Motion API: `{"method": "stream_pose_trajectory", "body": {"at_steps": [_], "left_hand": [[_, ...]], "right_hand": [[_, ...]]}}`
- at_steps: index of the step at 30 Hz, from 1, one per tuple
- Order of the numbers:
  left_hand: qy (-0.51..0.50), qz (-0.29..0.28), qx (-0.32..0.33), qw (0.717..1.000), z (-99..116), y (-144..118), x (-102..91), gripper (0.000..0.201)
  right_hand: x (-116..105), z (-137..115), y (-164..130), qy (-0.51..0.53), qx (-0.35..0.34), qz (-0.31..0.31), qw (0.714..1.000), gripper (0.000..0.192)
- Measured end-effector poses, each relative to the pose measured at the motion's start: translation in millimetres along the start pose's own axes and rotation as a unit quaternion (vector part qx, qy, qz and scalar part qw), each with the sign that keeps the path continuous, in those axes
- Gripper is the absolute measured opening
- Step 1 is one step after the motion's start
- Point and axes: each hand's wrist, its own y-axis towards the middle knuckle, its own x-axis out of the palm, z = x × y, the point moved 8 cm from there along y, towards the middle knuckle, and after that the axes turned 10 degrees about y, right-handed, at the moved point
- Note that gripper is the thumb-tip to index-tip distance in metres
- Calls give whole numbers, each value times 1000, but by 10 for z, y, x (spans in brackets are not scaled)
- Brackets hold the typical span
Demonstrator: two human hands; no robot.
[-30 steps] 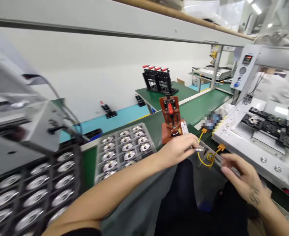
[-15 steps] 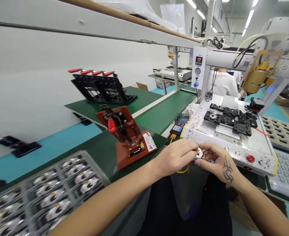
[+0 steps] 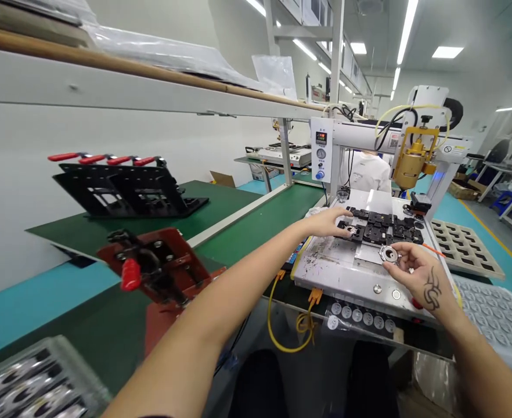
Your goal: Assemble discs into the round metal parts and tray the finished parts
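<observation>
My right hand (image 3: 410, 264) pinches a small round metal part (image 3: 388, 254) with a dark hole in its middle, held just above the front of the white machine bed (image 3: 325, 267). My left hand (image 3: 328, 222) is at the left end of the black fixture blocks (image 3: 373, 233). Its thumb and fingers are apart, with the fingertips by a block that has a similar metal part (image 3: 350, 230) seated in it. Whether those fingertips touch the block I cannot tell.
A golden dispensing head (image 3: 411, 165) hangs over the bed. A red-brown clamp jig (image 3: 164, 261) stands at left, with a tray of metal parts (image 3: 29, 383) in front. Clear plastic tray (image 3: 491, 313) lies at right. Yellow cable (image 3: 277, 337) loops below the bed. A person in white sits behind.
Both hands have moved from above my lap forward to the machine bed. They have separated, and the round metal part stays in my right hand. The camera view has turned right.
</observation>
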Motion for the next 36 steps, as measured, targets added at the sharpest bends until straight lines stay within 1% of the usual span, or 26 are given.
{"method": "stream_pose_trajectory", "body": {"at_steps": [2,3,5,7,8,10,13,16,18,20,22,25,29,33,36], "left_hand": [[-1,-52,11,999,-61,198,54,58],[-1,-63,16,998,-81,265,73,52],[-1,-70,19,997,-112,353,101,44],[-3,-71,19,997,-129,400,117,43],[-5,-68,19,997,-130,412,114,42],[-13,-51,20,998,-120,415,78,40],[-38,5,22,999,-90,341,-61,44],[-74,69,27,995,-65,160,-238,47],[-95,102,28,990,-59,-2,-340,48],[-122,137,30,982,-57,-188,-435,48],[-157,169,37,972,-51,-383,-509,46],[-198,195,47,959,-32,-647,-545,42],[-240,207,50,947,-13,-912,-475,42],[-249,217,53,942,17,-1165,-355,41],[-240,230,59,941,67,-1366,-294,40]], "right_hand": [[-117,4,-32,-6,2,9,1000,46],[-172,18,-54,-9,5,14,1000,46],[-261,56,-81,-14,10,22,1000,46],[-291,91,-50,-21,12,21,999,46],[-278,103,-3,-26,11,17,999,46],[-181,117,157,-42,5,0,999,45],[119,128,524,-92,-20,-45,995,41],[496,191,927,-152,-37,-102,982,34],[704,259,1152,-171,-39,-132,976,30],[856,339,1316,-181,-34,-161,970,29],[957,415,1417,-191,-27,-190,963,30],[1037,497,1494,-200,-19,-229,953,34],[1086,550,1533,-219,-17,-259,941,36],[1095,562,1500,-246,-39,-257,934,29],[1086,566,1470,-277,-55,-227,932,28]]}}
